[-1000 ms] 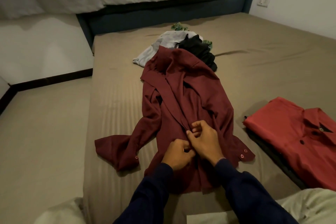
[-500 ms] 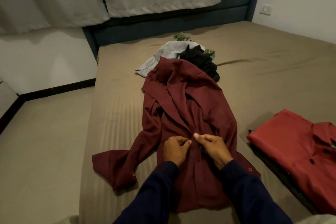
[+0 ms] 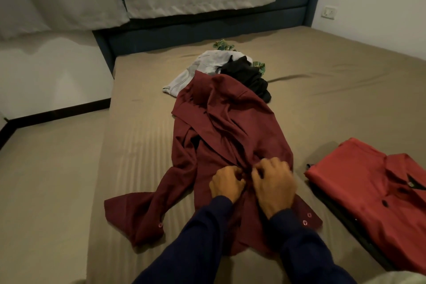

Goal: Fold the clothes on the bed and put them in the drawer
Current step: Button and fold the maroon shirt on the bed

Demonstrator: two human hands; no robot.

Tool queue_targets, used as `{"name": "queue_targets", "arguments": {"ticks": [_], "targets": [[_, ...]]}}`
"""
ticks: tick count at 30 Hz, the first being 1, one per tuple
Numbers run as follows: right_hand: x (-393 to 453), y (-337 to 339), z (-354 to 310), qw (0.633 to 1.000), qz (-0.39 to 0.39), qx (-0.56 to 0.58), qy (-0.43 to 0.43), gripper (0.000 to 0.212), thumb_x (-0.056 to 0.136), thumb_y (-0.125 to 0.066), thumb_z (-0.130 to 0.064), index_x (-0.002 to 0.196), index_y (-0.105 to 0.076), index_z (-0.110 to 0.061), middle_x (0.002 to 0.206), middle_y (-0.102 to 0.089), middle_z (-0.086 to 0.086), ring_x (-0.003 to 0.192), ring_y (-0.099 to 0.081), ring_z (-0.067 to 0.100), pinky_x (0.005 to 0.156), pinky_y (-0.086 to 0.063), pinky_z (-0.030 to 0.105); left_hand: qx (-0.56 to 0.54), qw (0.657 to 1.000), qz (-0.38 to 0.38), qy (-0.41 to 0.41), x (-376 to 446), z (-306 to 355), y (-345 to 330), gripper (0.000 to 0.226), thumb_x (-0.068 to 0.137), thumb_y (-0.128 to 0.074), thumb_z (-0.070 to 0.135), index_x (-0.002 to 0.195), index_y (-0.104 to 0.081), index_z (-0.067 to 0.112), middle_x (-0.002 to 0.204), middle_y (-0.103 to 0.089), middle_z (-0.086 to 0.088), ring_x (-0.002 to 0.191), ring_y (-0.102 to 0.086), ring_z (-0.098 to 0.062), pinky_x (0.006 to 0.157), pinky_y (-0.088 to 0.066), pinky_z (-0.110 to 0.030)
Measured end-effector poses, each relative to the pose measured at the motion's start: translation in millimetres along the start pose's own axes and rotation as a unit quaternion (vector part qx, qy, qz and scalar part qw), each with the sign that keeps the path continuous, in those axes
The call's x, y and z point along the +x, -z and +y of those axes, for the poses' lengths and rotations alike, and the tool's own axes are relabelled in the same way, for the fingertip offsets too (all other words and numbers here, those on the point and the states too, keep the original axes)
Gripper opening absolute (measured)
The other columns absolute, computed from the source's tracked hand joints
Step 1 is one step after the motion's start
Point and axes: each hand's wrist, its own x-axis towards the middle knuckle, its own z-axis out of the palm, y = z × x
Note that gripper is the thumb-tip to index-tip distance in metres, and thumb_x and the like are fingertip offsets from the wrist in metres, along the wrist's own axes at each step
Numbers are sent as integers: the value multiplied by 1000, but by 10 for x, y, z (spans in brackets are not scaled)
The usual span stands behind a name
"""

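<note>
Maroon fabric is filling the middle of the view: a long-sleeved shirt (image 3: 221, 140) is lying face up on a bed (image 3: 143, 145) covered in a tan sheet, its collar pointing away toward the headboard (image 3: 207, 30) and its sleeves spreading out to either side; both hands are meeting at the shirt's front opening, near its lower half; the left hand (image 3: 227, 183) is curling its fingers and pinching the cloth at the placket; the right hand (image 3: 273, 183) is pinching the facing edge just beside it, slightly blurred; dark blue sleeves (image 3: 207, 242) are covering both arms; beyond the collar a small heap is lying, with a grey garment (image 3: 198, 69), a black garment (image 3: 249, 78) and a green patterned piece (image 3: 222, 44) touching one another; to the right, a folded red shirt (image 3: 368, 196) is resting on the bed atop something dark.
</note>
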Motion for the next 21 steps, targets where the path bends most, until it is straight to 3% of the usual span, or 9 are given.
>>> {"name": "queue_targets", "arguments": {"ticks": [2,7,11,14,18,21], "targets": [[-138,-201,-43,996,-72,56,2,16,78,-80,-15,80,-64,-15,80,-60,5,73,-59,28,57,-49,37,-45,999,-14,24,40,-11,3,10,84,-65,32,81,-69,24,98,-73,-4,95,-68,-31,77,-55,-37],[-120,-402,1,974,-154,141,-87,11,94,-66,-17,90,-66,-7,90,-65,11,85,-62,31,73,-49,39,-83,995,-7,47,103,-38,36,11,81,-65,23,72,-63,17,86,-71,-6,87,-66,-30,69,-51,-35],[-100,-465,35,965,-144,172,-133,13,95,-65,-19,93,-67,-5,91,-67,10,86,-64,29,75,-47,35,-155,987,-12,36,112,-68,30,14,84,-70,23,71,-68,19,76,-73,2,75,-70,-20,69,-58,-35],[-69,-469,7,952,-108,211,-195,13,94,-66,-22,88,-62,-11,87,-66,7,84,-63,26,74,-47,34,-229,973,-16,32,90,-133,98,12,89,-71,17,77,-75,16,70,-73,3,57,-70,-13,56,-58,-30],[-96,-420,-126,956,-90,226,-163,16,93,-68,-22,84,-56,-15,84,-59,0,76,-56,17,69,-40,29,-261,965,-31,7,80,-142,213,12,88,-72,14,77,-76,14,68,-74,-5,56,-70,-20,56,-59,-33],[-139,-434,-135,956,-90,247,-132,13,95,-67,-22,86,-62,-13,82,-60,-1,70,-56,14,66,-42,27,-238,971,-23,-8,96,-172,238,18,89,-72,14,71,-73,20,67,-73,-1,53,-67,-13,58,-58,-30]]}}
